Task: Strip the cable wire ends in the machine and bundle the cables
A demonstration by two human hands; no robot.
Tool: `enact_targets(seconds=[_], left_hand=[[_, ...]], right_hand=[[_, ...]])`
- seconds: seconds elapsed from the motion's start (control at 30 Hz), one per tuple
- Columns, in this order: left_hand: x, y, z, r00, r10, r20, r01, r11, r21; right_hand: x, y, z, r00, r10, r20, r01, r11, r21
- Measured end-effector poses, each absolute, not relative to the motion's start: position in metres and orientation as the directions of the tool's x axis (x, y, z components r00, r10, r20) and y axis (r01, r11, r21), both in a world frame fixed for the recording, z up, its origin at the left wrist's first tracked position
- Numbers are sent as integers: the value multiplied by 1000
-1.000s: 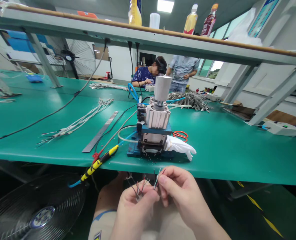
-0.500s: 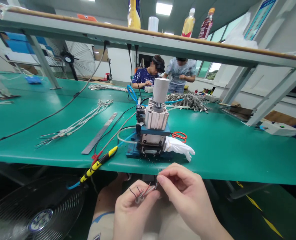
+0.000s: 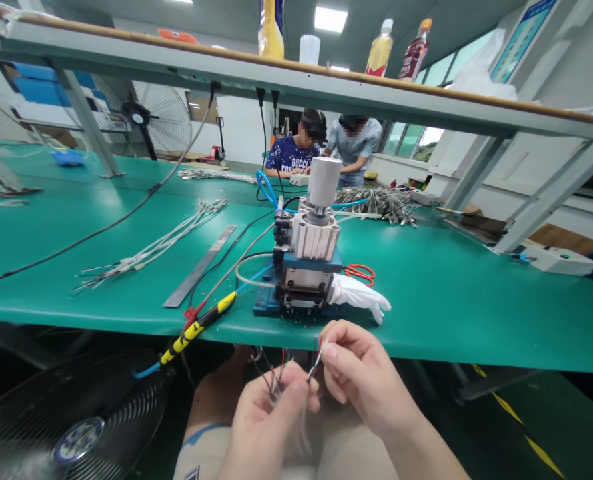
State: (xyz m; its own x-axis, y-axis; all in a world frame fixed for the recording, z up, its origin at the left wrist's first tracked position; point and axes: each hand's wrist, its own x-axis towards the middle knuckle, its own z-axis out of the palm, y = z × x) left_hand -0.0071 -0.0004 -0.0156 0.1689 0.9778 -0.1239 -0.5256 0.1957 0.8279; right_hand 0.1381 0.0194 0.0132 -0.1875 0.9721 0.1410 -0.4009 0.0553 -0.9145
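Observation:
Just below the table's front edge, my left hand [image 3: 276, 407] is closed around several thin cables, whose split wire ends [image 3: 276, 377] in black and red stick up past the fingers. My right hand [image 3: 359, 377] pinches the fine coloured wires [image 3: 317, 363] of one cable between thumb and forefinger. These wires run from the left thumb up to the right fingertips. Beyond both hands a pneumatic press-like machine [image 3: 312, 257] stands on the table, with a white glove-like cloth [image 3: 359, 297] at its right side. The lower cable ends are mostly hidden by my left hand.
On the green table [image 3: 451, 293] lie a steel ruler [image 3: 201, 265], a bundle of cables [image 3: 159, 247], orange-handled scissors [image 3: 360, 273] and a cable pile [image 3: 389, 203]. A yellow-black air gun [image 3: 196, 331] hangs over the edge above a fan [image 3: 81, 420]. Two people work behind.
My right hand has risen slightly and now draws the coloured wires upward. The wires in my left hand stand more upright. Behind, one person leans further over the table.

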Motion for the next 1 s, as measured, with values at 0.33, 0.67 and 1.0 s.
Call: enact_targets(seconds=[0.33, 0.67, 1.0], left_hand=[[-2, 6, -24, 100, 985, -138, -443, 168, 881], [-3, 6, -28, 2, 1000, -9, -318, 9, 948], [-1, 7, -19, 83, 968, -237, -430, 249, 868]], right_hand=[[132, -1, 22, 90, 954, 287, -10, 289, -957], [128, 3, 36, -64, 998, 8, 142, 17, -990], [129, 7, 20, -128, 970, 208, 77, 219, -973]])
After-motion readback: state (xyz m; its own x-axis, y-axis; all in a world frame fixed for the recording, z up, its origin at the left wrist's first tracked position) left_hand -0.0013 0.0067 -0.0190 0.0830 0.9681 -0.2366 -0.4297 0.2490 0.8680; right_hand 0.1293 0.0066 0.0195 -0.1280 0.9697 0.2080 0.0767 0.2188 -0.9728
